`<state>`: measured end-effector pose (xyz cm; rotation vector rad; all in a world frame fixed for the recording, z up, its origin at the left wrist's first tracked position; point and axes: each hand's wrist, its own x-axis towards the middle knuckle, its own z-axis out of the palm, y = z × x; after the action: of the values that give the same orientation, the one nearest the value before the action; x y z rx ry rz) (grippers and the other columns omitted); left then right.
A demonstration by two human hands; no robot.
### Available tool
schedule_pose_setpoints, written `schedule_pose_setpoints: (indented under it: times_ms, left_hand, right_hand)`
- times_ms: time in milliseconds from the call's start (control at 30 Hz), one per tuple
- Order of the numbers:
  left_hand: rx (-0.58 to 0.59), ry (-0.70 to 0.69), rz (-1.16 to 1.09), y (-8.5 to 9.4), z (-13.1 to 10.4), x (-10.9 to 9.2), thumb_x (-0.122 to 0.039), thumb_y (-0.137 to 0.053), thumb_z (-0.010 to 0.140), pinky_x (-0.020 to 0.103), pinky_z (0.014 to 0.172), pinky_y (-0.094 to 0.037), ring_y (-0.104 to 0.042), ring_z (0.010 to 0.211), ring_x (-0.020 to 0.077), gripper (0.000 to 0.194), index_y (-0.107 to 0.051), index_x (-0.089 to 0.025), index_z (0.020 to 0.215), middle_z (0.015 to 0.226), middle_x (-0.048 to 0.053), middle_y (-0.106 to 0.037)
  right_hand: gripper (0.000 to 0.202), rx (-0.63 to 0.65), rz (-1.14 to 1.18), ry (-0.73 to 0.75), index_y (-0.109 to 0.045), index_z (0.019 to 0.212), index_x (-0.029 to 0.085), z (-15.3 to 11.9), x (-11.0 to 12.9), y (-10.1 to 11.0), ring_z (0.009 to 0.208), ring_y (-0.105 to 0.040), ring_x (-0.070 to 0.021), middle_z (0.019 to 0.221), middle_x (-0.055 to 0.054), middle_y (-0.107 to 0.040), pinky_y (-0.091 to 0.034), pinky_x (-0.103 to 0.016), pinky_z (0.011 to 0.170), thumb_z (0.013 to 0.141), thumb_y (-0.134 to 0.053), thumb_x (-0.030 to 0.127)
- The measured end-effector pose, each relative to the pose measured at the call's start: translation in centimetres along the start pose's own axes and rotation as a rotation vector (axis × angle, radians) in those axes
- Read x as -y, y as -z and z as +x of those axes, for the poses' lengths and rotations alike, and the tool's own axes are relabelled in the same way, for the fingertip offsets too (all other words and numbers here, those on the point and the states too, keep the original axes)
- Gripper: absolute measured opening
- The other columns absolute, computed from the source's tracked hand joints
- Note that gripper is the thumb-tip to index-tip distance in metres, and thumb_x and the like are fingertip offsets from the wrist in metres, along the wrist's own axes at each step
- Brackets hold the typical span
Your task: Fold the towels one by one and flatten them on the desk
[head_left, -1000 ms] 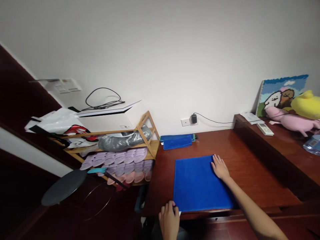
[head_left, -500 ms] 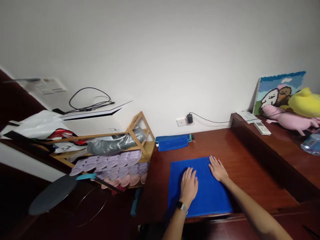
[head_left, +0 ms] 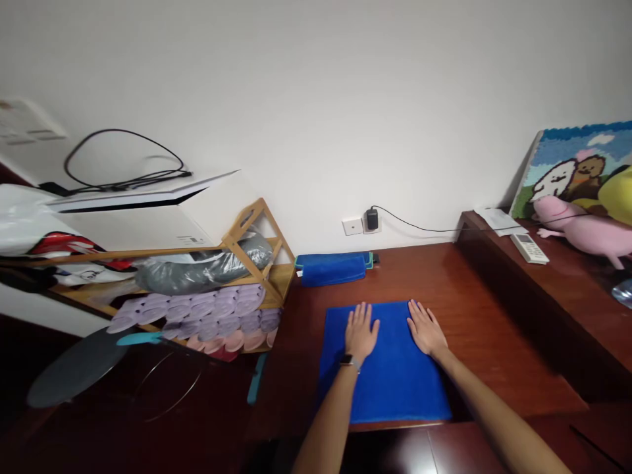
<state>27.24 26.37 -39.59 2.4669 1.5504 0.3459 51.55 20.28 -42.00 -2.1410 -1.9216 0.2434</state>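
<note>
A blue cloth [head_left: 390, 388] lies spread flat on the reddish-brown wooden table [head_left: 486, 336], its near edge close to the table's front. My left hand [head_left: 361, 334] rests palm down on the upper left part of the cloth, fingers stretched out and thumb apart. On the cloth's upper right edge, my right hand [head_left: 427, 331] also lies flat with its fingers extended. Neither hand grips anything. Farther back, against the wall, sits a folded blue cloth [head_left: 333, 268] with green edging beneath it.
To the left stands a wooden rack [head_left: 281, 283] with rows of slippers [head_left: 217, 306] and a white box [head_left: 148, 227] on top. A black plug [head_left: 372, 218] sits in the wall socket. At right, a raised ledge holds a remote control [head_left: 529, 249] and a pink plush toy [head_left: 582, 227].
My left hand has moved up and slightly left across the cloth, its fingers now near the far edge. My right hand stays at the upper right edge. The camera view has shifted a little.
</note>
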Motion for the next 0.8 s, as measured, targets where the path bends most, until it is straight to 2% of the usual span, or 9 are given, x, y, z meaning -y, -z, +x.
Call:
schedule_pose_setpoints:
  times_ms: [133, 200, 267, 433, 567, 633, 700, 800]
  left_hand:
    - [-0.039, 0.137, 0.067, 3.1, -2.2, 7.5, -0.051, -0.03, 0.106, 0.052, 0.131, -0.019, -0.025, 0.16, 0.0293, 0.068, -0.031, -0.018, 0.165, 0.171, 0.012, -0.033]
    - [-0.039, 0.162, 0.079, 4.0, -3.1, 9.6, -0.051, -0.03, 0.106, 0.049, 0.131, -0.02, -0.027, 0.16, 0.0284, 0.068, -0.031, -0.016, 0.165, 0.171, 0.013, -0.032]
    - [-0.045, 0.176, 0.08, 4.4, -3.7, 10.4, -0.05, -0.03, 0.106, 0.049, 0.131, -0.02, -0.029, 0.159, 0.0276, 0.068, -0.032, -0.015, 0.164, 0.171, 0.014, -0.033]
    - [-0.096, 0.198, 0.092, 4.2, -4.3, 10.4, -0.045, -0.028, 0.107, 0.053, 0.13, -0.021, -0.03, 0.159, 0.0287, 0.064, -0.033, -0.018, 0.164, 0.168, 0.012, -0.04]
    - [-0.114, 0.197, 0.143, 4.5, -4.4, 10.8, -0.042, -0.028, 0.107, 0.054, 0.13, -0.02, -0.031, 0.158, 0.0281, 0.062, -0.033, -0.02, 0.165, 0.167, 0.01, -0.041]
    - [-0.126, 0.176, 0.171, 4.9, -4.3, 10.3, -0.039, -0.026, 0.107, 0.053, 0.131, -0.018, -0.031, 0.158, 0.0276, 0.061, -0.036, -0.018, 0.164, 0.167, 0.01, -0.041]
    - [-0.136, 0.126, 0.17, 5.1, -3.7, 8.3, -0.037, -0.024, 0.107, 0.052, 0.132, -0.018, -0.029, 0.159, 0.0274, 0.061, -0.038, -0.015, 0.162, 0.168, 0.012, -0.039]
    - [-0.114, -0.062, 0.086, 4.1, -2.3, 2.5, -0.038, -0.022, 0.109, 0.049, 0.133, -0.017, -0.026, 0.16, 0.0254, 0.061, -0.037, -0.014, 0.162, 0.17, 0.011, -0.036]
  right_hand:
    - [0.067, 0.019, -0.018, -0.01, -0.026, 0.167, 0.018, 0.2, 0.1, 0.0, 0.161, -0.021, -0.0227, 0.173, -0.004, -0.027, -0.017, -0.047, 0.131, 0.107, -0.017, 0.045]
    - [0.068, 0.042, -0.036, -0.023, -0.026, 0.167, 0.017, 0.3, 0.2, 0.1, 0.161, -0.021, -0.0232, 0.173, -0.005, -0.026, -0.016, -0.047, 0.131, 0.106, -0.017, 0.044]
    - [0.068, 0.063, -0.051, -0.023, -0.025, 0.167, 0.016, 0.5, 0.3, 0.3, 0.161, -0.021, -0.0238, 0.173, -0.005, -0.025, -0.016, -0.049, 0.131, 0.106, -0.019, 0.043]
    - [0.067, 0.073, -0.049, -0.031, -0.025, 0.167, 0.016, 0.7, 0.6, 0.1, 0.161, -0.019, -0.0242, 0.173, -0.005, -0.025, -0.015, -0.051, 0.131, 0.106, -0.017, 0.042]
    - [0.067, 0.016, -0.017, -0.032, -0.026, 0.167, 0.02, 0.7, 0.7, -0.4, 0.161, -0.019, -0.0244, 0.172, -0.004, -0.027, -0.014, -0.052, 0.132, 0.106, -0.018, 0.046]
    - [0.067, -0.002, 0.003, -0.027, -0.026, 0.167, 0.021, 0.7, 0.7, -0.4, 0.161, -0.02, -0.0246, 0.172, -0.004, -0.028, -0.015, -0.053, 0.131, 0.107, -0.019, 0.047]
    - [0.066, -0.002, 0.014, -0.026, -0.027, 0.167, 0.021, 0.7, 0.8, -0.3, 0.161, -0.02, -0.0248, 0.172, -0.004, -0.028, -0.015, -0.052, 0.132, 0.107, -0.02, 0.047]
    - [0.066, 0.011, 0.015, -0.029, -0.027, 0.167, 0.02, 0.6, 0.8, 0.0, 0.161, -0.019, -0.0247, 0.172, -0.004, -0.028, -0.014, -0.052, 0.132, 0.107, -0.02, 0.047]
